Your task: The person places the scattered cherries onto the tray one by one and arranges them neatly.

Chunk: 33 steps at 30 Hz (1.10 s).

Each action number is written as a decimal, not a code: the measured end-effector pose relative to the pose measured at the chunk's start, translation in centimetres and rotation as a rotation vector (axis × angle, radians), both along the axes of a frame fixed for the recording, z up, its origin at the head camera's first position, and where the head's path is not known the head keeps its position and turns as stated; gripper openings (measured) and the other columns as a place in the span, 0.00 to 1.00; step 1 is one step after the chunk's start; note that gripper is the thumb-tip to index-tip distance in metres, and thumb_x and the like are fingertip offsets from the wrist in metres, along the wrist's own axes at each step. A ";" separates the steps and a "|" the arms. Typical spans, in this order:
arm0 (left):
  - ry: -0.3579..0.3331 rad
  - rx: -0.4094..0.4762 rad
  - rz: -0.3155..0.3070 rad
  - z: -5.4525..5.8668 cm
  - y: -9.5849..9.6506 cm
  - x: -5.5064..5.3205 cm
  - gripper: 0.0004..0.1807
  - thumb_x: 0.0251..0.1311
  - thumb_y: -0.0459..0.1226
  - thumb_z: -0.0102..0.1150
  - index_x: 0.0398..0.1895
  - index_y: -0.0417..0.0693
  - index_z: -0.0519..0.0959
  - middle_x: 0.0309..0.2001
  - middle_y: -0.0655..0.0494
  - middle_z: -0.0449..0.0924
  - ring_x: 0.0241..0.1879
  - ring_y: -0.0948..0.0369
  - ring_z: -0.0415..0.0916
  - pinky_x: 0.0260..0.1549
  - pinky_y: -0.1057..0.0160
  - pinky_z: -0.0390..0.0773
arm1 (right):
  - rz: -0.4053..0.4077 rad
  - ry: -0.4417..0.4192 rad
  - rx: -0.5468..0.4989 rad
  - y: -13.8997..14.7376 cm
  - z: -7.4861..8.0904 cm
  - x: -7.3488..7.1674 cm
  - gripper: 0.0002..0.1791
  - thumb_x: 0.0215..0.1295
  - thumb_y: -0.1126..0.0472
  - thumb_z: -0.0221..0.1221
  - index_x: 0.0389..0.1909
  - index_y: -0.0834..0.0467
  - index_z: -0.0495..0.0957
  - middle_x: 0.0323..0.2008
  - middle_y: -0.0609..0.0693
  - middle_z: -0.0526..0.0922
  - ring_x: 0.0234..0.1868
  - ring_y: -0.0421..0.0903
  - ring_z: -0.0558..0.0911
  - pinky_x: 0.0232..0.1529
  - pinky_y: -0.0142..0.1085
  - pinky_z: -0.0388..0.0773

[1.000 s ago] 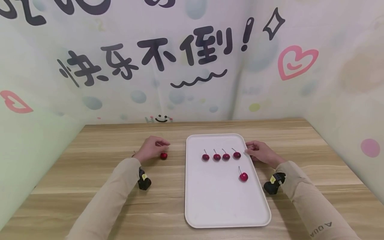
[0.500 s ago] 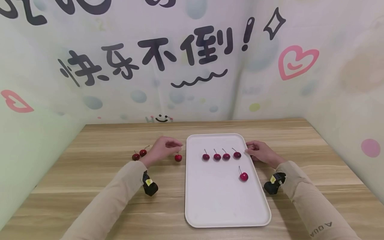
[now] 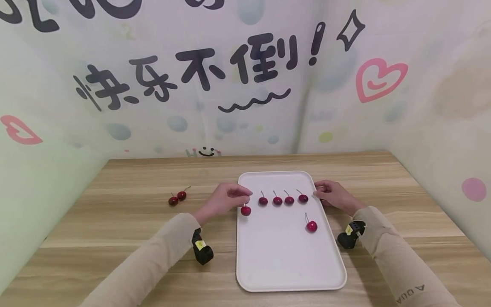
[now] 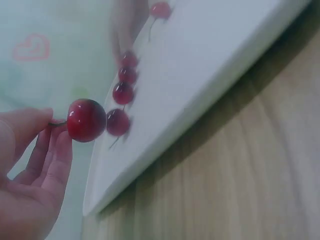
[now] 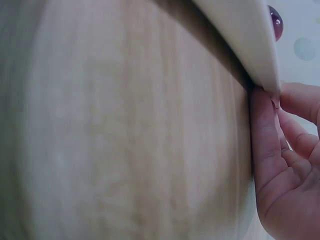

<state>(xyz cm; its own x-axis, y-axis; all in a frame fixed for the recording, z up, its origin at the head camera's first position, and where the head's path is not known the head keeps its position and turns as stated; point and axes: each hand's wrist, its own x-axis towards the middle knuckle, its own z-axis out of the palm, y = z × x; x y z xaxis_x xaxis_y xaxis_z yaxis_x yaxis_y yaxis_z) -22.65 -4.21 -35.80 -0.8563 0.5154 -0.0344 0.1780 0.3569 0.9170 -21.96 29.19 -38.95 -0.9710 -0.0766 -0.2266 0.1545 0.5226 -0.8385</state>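
Observation:
My left hand (image 3: pixel 227 198) pinches a red cherry (image 4: pixel 86 120) by its stem, between thumb and fingertips. In the head view this cherry hangs over the left rim of the white tray (image 3: pixel 284 260). Four-sided and shallow, the tray carries a row of several dark red cherries (image 3: pixel 277 201) near its far end. One more cherry (image 3: pixel 311 226) lies lower on its right side, stem pointing away. At the tray's right edge, my right hand (image 3: pixel 333 195) grips the rim; in the right wrist view the fingers (image 5: pixel 265 125) meet at the tray edge.
Two cherries (image 3: pixel 177 198) lie together on the wooden table (image 3: pixel 115 221), left of the tray. A printed cloth backdrop (image 3: pixel 245 128) stands behind the table. Wrist cameras sit on both sleeves.
My left hand has moved right with the cherry, from the table to over the tray's left rim. The two cherries behind it have come into full view. My right hand stays put.

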 end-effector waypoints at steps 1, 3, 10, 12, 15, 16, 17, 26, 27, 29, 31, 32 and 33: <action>-0.014 0.011 0.000 -0.1 0.3 0.2 0.13 0.55 0.35 0.57 0.43 0.39 0.78 0.39 0.53 0.78 0.36 0.61 0.76 0.37 0.65 0.76 | 0.000 0.000 0.002 0.0 0.0 0.0 0.24 0.63 0.65 0.51 0.57 0.70 0.60 0.38 0.57 0.73 0.35 0.43 0.74 0.40 0.37 0.76; -0.032 0.031 -0.006 0.0 0.9 0.8 0.13 0.55 0.34 0.57 0.43 0.38 0.77 0.39 0.51 0.78 0.35 0.61 0.76 0.37 0.65 0.76 | 0.001 -0.001 0.003 0.0 0.1 0.1 0.24 0.63 0.65 0.51 0.57 0.70 0.60 0.38 0.57 0.72 0.35 0.43 0.75 0.41 0.37 0.76; -0.096 0.051 0.013 -1.1 3.2 2.3 0.11 0.54 0.34 0.58 0.41 0.41 0.79 0.40 0.51 0.78 0.36 0.61 0.74 0.37 0.65 0.76 | 0.014 0.005 0.004 0.1 0.0 0.0 0.23 0.63 0.65 0.49 0.58 0.70 0.59 0.38 0.58 0.72 0.36 0.44 0.75 0.42 0.38 0.75; -0.102 0.063 0.006 -2.1 3.8 2.2 0.12 0.53 0.35 0.59 0.41 0.42 0.79 0.38 0.54 0.78 0.35 0.62 0.74 0.36 0.67 0.76 | 0.014 0.004 0.003 0.1 -0.1 0.0 0.23 0.63 0.65 0.49 0.58 0.70 0.59 0.38 0.58 0.72 0.36 0.44 0.75 0.43 0.38 0.75; -0.093 0.069 -0.018 -2.3 4.8 2.6 0.12 0.53 0.34 0.58 0.41 0.41 0.79 0.37 0.54 0.78 0.35 0.62 0.74 0.36 0.67 0.75 | 0.010 -0.001 0.006 0.1 0.0 0.0 0.24 0.63 0.65 0.50 0.58 0.70 0.60 0.39 0.58 0.72 0.37 0.45 0.75 0.43 0.38 0.75; -0.089 0.074 -0.026 -2.3 5.1 2.8 0.12 0.53 0.34 0.58 0.41 0.41 0.79 0.36 0.54 0.78 0.34 0.63 0.74 0.36 0.68 0.75 | 0.007 -0.004 0.011 0.1 0.0 0.0 0.24 0.63 0.64 0.50 0.58 0.70 0.60 0.39 0.58 0.72 0.37 0.45 0.74 0.43 0.38 0.75; -0.083 0.073 -0.032 -2.2 5.5 3.0 0.11 0.53 0.34 0.58 0.41 0.41 0.79 0.36 0.54 0.78 0.34 0.63 0.74 0.35 0.68 0.75 | 0.005 -0.006 0.014 0.1 0.0 0.0 0.24 0.63 0.64 0.50 0.58 0.69 0.60 0.39 0.58 0.72 0.37 0.45 0.74 0.43 0.38 0.75; -0.120 0.073 -0.006 -2.3 8.9 4.0 0.10 0.52 0.35 0.60 0.39 0.45 0.81 0.31 0.59 0.78 0.31 0.66 0.74 0.33 0.71 0.75 | 0.001 -0.008 0.033 0.1 0.2 0.1 0.24 0.63 0.63 0.51 0.58 0.69 0.61 0.39 0.58 0.72 0.37 0.46 0.74 0.42 0.38 0.75; -0.128 0.075 0.001 -2.4 9.2 4.0 0.10 0.52 0.35 0.60 0.39 0.45 0.81 0.31 0.60 0.78 0.31 0.66 0.74 0.33 0.71 0.75 | 0.004 -0.007 0.035 0.1 0.2 0.1 0.24 0.63 0.63 0.51 0.58 0.69 0.60 0.39 0.58 0.72 0.37 0.46 0.74 0.43 0.38 0.75; -0.122 0.079 0.013 -2.5 9.7 4.0 0.10 0.53 0.35 0.59 0.39 0.45 0.80 0.30 0.60 0.78 0.31 0.67 0.74 0.33 0.72 0.75 | 0.006 -0.005 0.035 0.1 0.2 0.1 0.25 0.63 0.63 0.51 0.58 0.69 0.60 0.40 0.58 0.72 0.37 0.46 0.74 0.43 0.38 0.75; -0.118 0.086 0.030 -2.7 10.0 3.9 0.10 0.53 0.35 0.59 0.39 0.45 0.81 0.30 0.60 0.78 0.30 0.68 0.75 0.33 0.72 0.75 | 0.008 -0.004 0.039 0.1 0.2 0.1 0.25 0.63 0.62 0.51 0.58 0.69 0.60 0.40 0.59 0.72 0.37 0.46 0.74 0.43 0.39 0.75; -0.113 0.086 0.041 -2.7 10.2 3.9 0.09 0.53 0.35 0.59 0.38 0.44 0.81 0.30 0.60 0.78 0.29 0.68 0.75 0.32 0.73 0.75 | 0.009 -0.004 0.041 0.1 0.2 0.1 0.25 0.63 0.62 0.51 0.58 0.69 0.60 0.40 0.59 0.72 0.38 0.46 0.74 0.43 0.39 0.75; -0.113 0.089 0.049 -2.8 10.3 3.8 0.09 0.53 0.35 0.60 0.38 0.44 0.81 0.29 0.60 0.79 0.29 0.68 0.75 0.32 0.73 0.75 | 0.008 -0.006 0.041 0.1 0.1 0.1 0.25 0.63 0.62 0.51 0.58 0.69 0.60 0.40 0.59 0.72 0.38 0.47 0.74 0.43 0.39 0.75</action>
<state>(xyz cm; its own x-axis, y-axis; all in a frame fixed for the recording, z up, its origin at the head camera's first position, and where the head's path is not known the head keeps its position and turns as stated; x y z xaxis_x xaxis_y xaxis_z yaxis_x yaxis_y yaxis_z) -18.81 6.12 -38.58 -0.8738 0.4782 -0.0882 0.0558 0.2787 0.9587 -21.89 29.32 -38.80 -0.9691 -0.0751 -0.2351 0.1546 0.5580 -0.8153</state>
